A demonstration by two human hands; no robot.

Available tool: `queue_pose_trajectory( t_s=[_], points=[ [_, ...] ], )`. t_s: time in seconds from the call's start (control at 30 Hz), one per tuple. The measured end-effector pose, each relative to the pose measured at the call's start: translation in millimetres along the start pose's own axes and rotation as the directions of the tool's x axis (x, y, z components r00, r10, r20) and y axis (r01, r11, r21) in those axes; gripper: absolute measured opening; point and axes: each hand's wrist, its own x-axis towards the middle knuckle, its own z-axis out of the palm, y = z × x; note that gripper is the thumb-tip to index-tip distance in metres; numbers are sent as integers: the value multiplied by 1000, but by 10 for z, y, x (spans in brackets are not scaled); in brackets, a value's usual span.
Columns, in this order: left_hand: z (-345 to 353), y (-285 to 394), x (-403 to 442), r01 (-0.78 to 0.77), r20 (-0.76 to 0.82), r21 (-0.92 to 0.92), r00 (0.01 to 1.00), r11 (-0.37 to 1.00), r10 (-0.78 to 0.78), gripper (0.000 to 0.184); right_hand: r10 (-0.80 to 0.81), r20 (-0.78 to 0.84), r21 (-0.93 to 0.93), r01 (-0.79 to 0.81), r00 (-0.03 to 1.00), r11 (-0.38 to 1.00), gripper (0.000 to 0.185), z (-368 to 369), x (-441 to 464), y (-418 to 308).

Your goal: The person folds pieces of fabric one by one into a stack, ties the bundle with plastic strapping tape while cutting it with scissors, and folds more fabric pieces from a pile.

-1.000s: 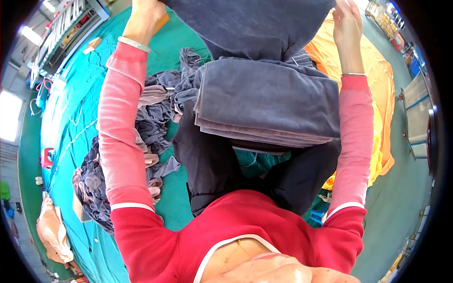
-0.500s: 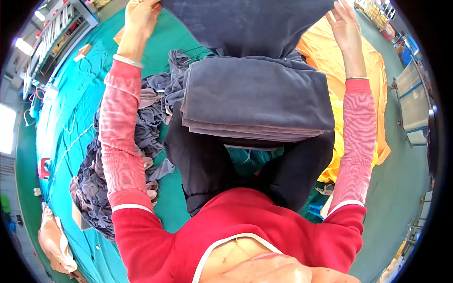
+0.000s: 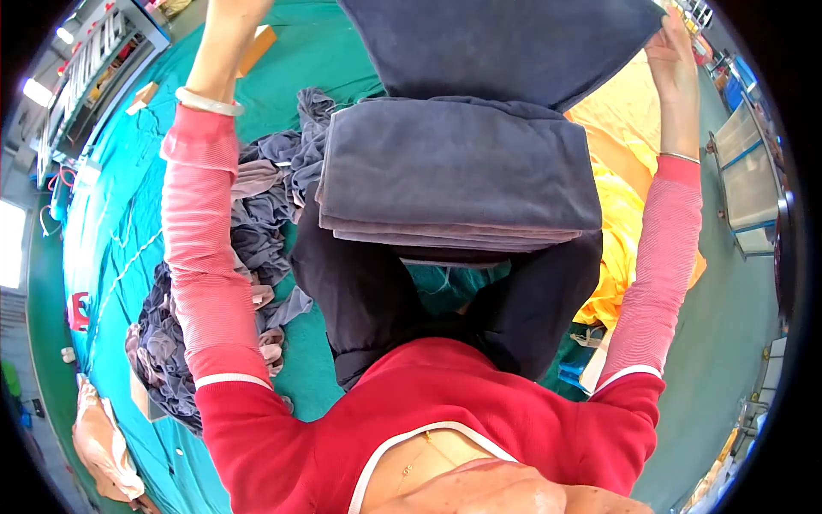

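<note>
A dark grey towel [image 3: 505,51] is spread out at the top of the view, its upper part cut off by the frame. My right hand [image 3: 674,53] is raised at the upper right, with its fingers closed on the towel's right corner. At the upper left, my left hand [image 3: 240,10] is partly beyond the top edge, so its fingers and any hold on the towel are hidden. Below the raised towel, a stack of folded grey towels [image 3: 458,171] lies across my knees, with several layered edges facing me.
A heap of crumpled grey towels [image 3: 171,343] lies to my left on a green ground sheet [image 3: 128,248]. Yellow cloth [image 3: 618,240] spreads to my right. A wheeled cart [image 3: 747,184] stands farther right, and a metal rack [image 3: 94,73] at the far left.
Both hands have moved outward, and my left hand has also gone up, partly out of view. The raised towel has shifted right and now spreads wider; the folded stack is nearly unchanged.
</note>
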Motion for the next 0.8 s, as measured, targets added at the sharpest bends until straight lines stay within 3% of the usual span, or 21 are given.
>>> queue_pose_trajectory(
  t_s=[0.03,0.07,0.1,0.13,0.17,0.2,0.23,0.27,0.3,0.33,0.37,0.4,0.43,0.5,0.53,0.57,0.67,0.77,0.8],
  points=[
    [5,77,-5,-42,-48,116,998,992,48,17,-16,61,49,13,998,999,46,-104,7,-65],
    [4,166,-22,-79,-89,232,991,970,102,14,-47,373,303,-73,927,950,41,-145,41,-151],
    [7,267,-52,-109,-124,345,979,932,160,10,-159,626,495,-231,764,837,37,-190,77,-235],
    [31,401,-124,-114,-166,344,970,932,180,10,-83,268,282,4,960,959,43,-370,96,-317],
    [-17,424,-190,-174,-155,268,963,948,221,15,-129,-141,-36,125,982,992,50,-549,110,-392],
    [116,462,-353,-286,-262,166,910,944,322,18,-133,-216,-22,132,967,991,51,-431,-86,-536],
    [41,460,-476,-407,-179,231,875,884,450,21,-137,-290,-9,141,947,990,52,-303,-349,-717],
    [-242,536,-613,-363,13,140,931,921,365,31,-136,-66,96,142,989,985,54,-653,-445,-875],
    [-171,633,-863,-293,41,114,956,949,290,29,-149,160,197,116,976,973,55,-1007,-571,-1006],
    [-34,712,-968,-408,97,60,911,911,402,20,-109,53,213,96,993,972,40,-996,-842,-1120],
    [-151,672,-1210,-340,221,49,921,939,321,22,-67,-53,231,77,996,970,26,-943,-1139,-1222],
    [-37,748,-1415,-190,215,-25,958,981,191,25,-89,-170,139,114,981,984,18,-890,-1395,-1222],
    [42,723,-1526,-210,258,-102,938,972,230,27,-119,-282,42,137,952,990,11,-875,-1638,-1208],
    [-31,572,-1642,-158,522,-227,813,961,257,23,93,-91,-44,-97,991,994,7,-1079,-2050,-1261],
    [-17,568,-1718,-103,561,-231,798,967,219,18,100,110,9,-101,989,995,9,-858,-2069,-1196],
    [-56,496,-1709,-35,681,-279,697,960,224,16,92,306,61,-115,948,991,11,-588,-2094,-1102],
    [-29,455,-1703,31,801,-294,553,955,229,18,63,286,-38,-54,956,998,8,-526,-2244,-955],
    [71,404,-1637,68,739,-415,607,907,292,18,65,-2,9,-64,998,998,18,-455,-2240,-897],
    [116,428,-1612,86,694,-459,656,884,297,18,43,76,-3,-42,996,999,33,-484,-2172,-862]
  ],
)
